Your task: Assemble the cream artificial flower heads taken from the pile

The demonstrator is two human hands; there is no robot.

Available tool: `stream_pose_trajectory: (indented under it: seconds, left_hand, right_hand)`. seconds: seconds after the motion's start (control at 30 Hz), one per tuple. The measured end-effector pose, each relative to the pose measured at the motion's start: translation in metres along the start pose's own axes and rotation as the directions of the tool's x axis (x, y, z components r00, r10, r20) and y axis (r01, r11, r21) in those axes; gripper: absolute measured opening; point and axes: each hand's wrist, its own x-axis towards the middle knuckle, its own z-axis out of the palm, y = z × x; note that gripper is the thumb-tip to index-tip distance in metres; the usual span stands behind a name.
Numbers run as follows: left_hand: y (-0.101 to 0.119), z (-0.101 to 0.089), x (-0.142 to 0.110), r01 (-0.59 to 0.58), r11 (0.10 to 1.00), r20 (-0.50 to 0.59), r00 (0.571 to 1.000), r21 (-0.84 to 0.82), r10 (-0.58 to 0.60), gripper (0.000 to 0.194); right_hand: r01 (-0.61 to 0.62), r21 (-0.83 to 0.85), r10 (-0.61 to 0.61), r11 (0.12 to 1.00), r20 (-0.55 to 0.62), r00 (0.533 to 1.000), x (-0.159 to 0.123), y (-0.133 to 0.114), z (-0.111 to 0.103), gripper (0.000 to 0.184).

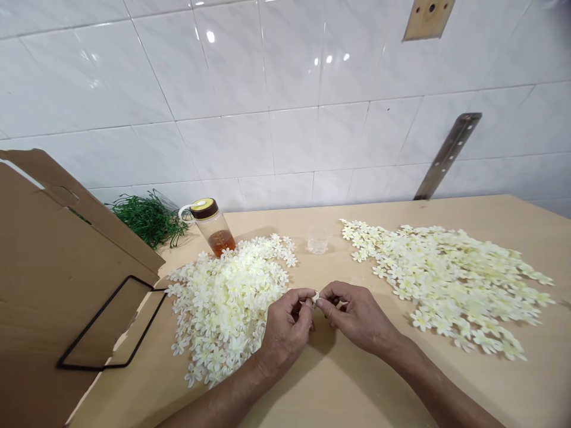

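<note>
My left hand (285,330) and my right hand (357,315) meet over the middle of the wooden table (339,386), fingertips pinched together on one small cream artificial flower (316,296). A heaped pile of the same white flowers (227,297) lies just left of my left hand. A wider, flatter spread of flowers (450,279) covers the table to the right of my right hand. Both hands are closed in a pinch on the flower.
A brown cardboard box flap (57,297) with a black strap loop (111,324) stands at the left. Behind the pile are green plastic stems (147,220), a bottle with amber liquid (213,229) and a small clear cup (317,242). A tiled wall backs the table.
</note>
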Motion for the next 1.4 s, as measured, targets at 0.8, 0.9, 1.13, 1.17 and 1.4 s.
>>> stream_pose_trajectory:
  seconds: [0.8,0.9,1.13,1.17,1.4]
  left_hand:
    - [0.006,0.001,0.003,0.141,0.969,0.042,0.99,-0.204,-0.136,0.037]
    - [0.005,0.0,0.006,0.174,0.962,0.038,0.985,-0.212,-0.17,0.04]
    - [0.002,-0.002,-0.001,0.035,0.994,0.017,0.999,-0.108,-0.034,0.036]
    - [0.002,-0.002,-0.001,0.021,0.996,0.021,1.0,-0.09,-0.019,0.036]
    - [0.0,-0.005,0.002,0.048,0.996,0.056,0.997,-0.076,-0.044,0.035]
  right_hand:
    - [0.087,-0.141,-0.092,0.986,-0.03,0.995,-0.001,-0.009,-0.004,0.022]
    - [0.064,-0.099,-0.066,0.993,-0.015,0.998,-0.001,-0.006,-0.004,0.024]
    - [-0.037,-0.013,0.037,0.999,-0.006,0.999,0.0,-0.006,-0.007,0.024]
    - [-0.048,-0.001,0.048,0.999,0.003,0.999,0.0,-0.006,-0.007,0.025]
    - [-0.086,0.079,0.079,0.993,0.08,0.994,-0.001,-0.005,-0.008,0.028]
